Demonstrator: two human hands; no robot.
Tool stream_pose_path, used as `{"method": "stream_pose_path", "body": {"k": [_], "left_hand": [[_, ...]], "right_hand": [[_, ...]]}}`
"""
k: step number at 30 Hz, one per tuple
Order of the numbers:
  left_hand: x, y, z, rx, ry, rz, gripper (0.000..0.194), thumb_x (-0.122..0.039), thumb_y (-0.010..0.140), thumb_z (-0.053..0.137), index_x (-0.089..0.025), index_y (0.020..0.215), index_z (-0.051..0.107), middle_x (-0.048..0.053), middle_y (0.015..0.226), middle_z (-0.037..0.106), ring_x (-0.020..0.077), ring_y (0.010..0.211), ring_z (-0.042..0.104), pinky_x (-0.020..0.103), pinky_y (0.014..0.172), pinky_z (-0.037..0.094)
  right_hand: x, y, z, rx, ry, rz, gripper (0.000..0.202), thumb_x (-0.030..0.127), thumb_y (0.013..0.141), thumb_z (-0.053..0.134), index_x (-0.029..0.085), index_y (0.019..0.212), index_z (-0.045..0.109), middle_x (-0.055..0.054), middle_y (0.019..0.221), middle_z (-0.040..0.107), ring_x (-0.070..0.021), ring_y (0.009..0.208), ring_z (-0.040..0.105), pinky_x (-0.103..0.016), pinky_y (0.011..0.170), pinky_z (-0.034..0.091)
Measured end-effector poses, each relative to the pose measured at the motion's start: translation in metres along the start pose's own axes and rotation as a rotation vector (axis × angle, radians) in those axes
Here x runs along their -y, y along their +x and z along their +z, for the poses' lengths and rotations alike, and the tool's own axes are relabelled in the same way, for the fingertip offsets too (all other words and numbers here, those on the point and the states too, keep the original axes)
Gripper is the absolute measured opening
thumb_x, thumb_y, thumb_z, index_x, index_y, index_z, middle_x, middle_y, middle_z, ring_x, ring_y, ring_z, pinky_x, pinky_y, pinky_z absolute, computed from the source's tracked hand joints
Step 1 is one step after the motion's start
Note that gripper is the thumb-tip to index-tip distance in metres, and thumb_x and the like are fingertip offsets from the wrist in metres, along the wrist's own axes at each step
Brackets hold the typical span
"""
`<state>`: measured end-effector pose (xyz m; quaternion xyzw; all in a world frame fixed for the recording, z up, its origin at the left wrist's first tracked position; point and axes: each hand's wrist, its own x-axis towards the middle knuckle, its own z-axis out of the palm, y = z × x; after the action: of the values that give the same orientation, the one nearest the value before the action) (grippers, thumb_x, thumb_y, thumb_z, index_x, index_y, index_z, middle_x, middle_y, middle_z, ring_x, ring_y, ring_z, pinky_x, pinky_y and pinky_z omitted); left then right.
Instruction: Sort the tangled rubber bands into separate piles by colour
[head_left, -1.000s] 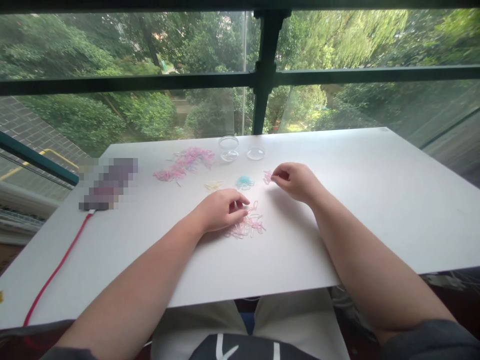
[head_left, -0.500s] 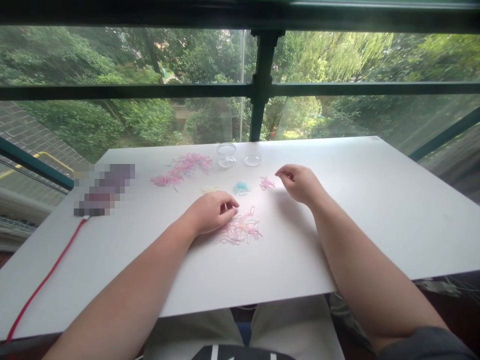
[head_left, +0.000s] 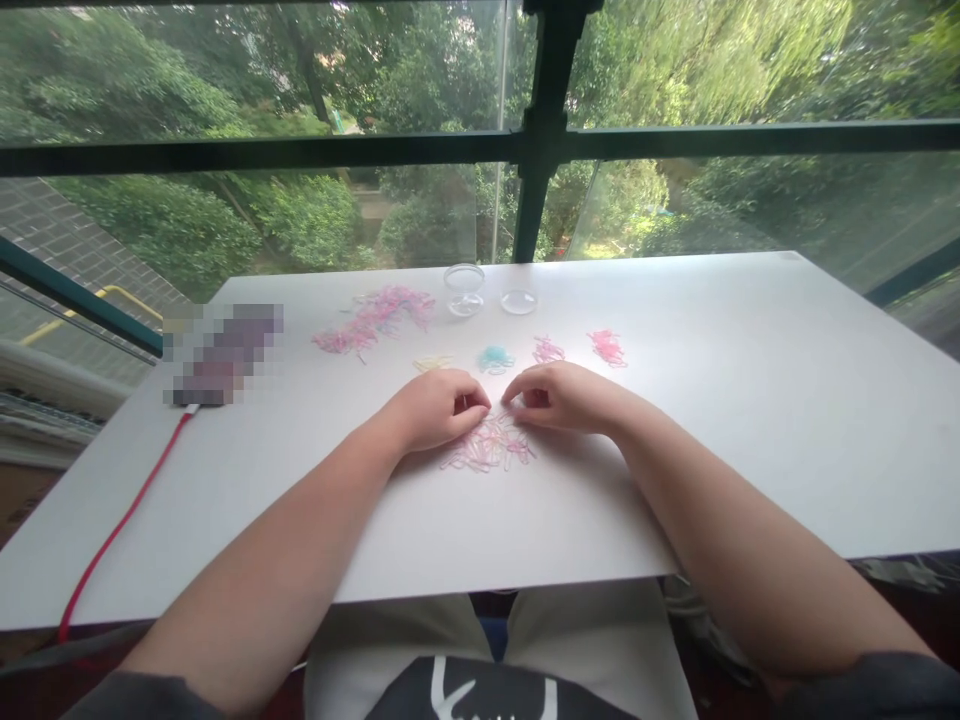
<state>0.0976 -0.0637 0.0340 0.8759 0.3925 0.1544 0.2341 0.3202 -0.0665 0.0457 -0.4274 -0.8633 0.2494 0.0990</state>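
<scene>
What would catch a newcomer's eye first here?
Probably the two bare hands, left hand and right hand, meeting over a mixed pile of pale pink looped bands mid-table. Next, the small bright turquoise pile of bands beyond them, and the long red cable along the table's left side.

A smooth, pale worktop [head_left: 750, 420] with a soft sheen is shown. Clear, glossy plastic-like surfaces are seen on the round containers [head_left: 464, 292]. A matt, woven-looking cloth is presented by the dark sleeves [head_left: 862, 685]; rough brickwork [head_left: 67, 235] is visible outside.
</scene>
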Motion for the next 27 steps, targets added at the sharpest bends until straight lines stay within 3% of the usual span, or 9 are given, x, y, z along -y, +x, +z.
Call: {"method": "stream_pose_path", "body": {"k": [8, 16, 20, 27], "left_hand": [[-0.001, 0.000, -0.001, 0.015, -0.021, -0.008, 0.019, -0.027, 0.079, 0.052, -0.021, 0.083, 0.069, 0.001, 0.078, 0.067, 0.0141, 0.072, 0.058, 0.025, 0.066, 0.042], [0.001, -0.001, -0.001, 0.025, -0.048, -0.027, 0.017, -0.027, 0.079, 0.053, -0.021, 0.083, 0.068, 0.000, 0.078, 0.067, 0.0129, 0.071, 0.058, 0.024, 0.065, 0.042], [0.001, -0.001, 0.000, 0.019, -0.054, -0.031, 0.018, -0.028, 0.080, 0.053, -0.021, 0.084, 0.069, 0.001, 0.079, 0.067, 0.0139, 0.072, 0.058, 0.025, 0.065, 0.043], [0.001, -0.002, -0.001, 0.026, -0.060, -0.061, 0.017, -0.028, 0.080, 0.053, -0.020, 0.083, 0.068, 0.001, 0.078, 0.066, 0.0132, 0.070, 0.057, 0.024, 0.064, 0.042]], "right_hand": [[0.002, 0.008, 0.007, -0.028, -0.033, -0.117, 0.016, 0.015, 0.076, 0.056, 0.018, 0.083, 0.070, -0.004, 0.081, 0.066, -0.0132, 0.070, 0.055, -0.023, 0.067, 0.039], [0.002, 0.008, 0.009, -0.088, -0.008, -0.069, 0.012, 0.013, 0.076, 0.052, 0.015, 0.080, 0.064, -0.005, 0.080, 0.064, -0.0128, 0.069, 0.052, -0.024, 0.064, 0.037], [-0.002, 0.005, 0.004, -0.118, 0.215, -0.035, 0.008, 0.018, 0.079, 0.053, 0.015, 0.077, 0.060, -0.001, 0.068, 0.058, -0.0098, 0.060, 0.046, -0.023, 0.057, 0.035], [-0.015, 0.004, 0.002, -0.152, 0.955, -0.161, 0.017, 0.030, 0.079, 0.063, 0.014, 0.075, 0.057, -0.001, 0.066, 0.057, -0.0081, 0.055, 0.046, -0.023, 0.052, 0.034]]}}
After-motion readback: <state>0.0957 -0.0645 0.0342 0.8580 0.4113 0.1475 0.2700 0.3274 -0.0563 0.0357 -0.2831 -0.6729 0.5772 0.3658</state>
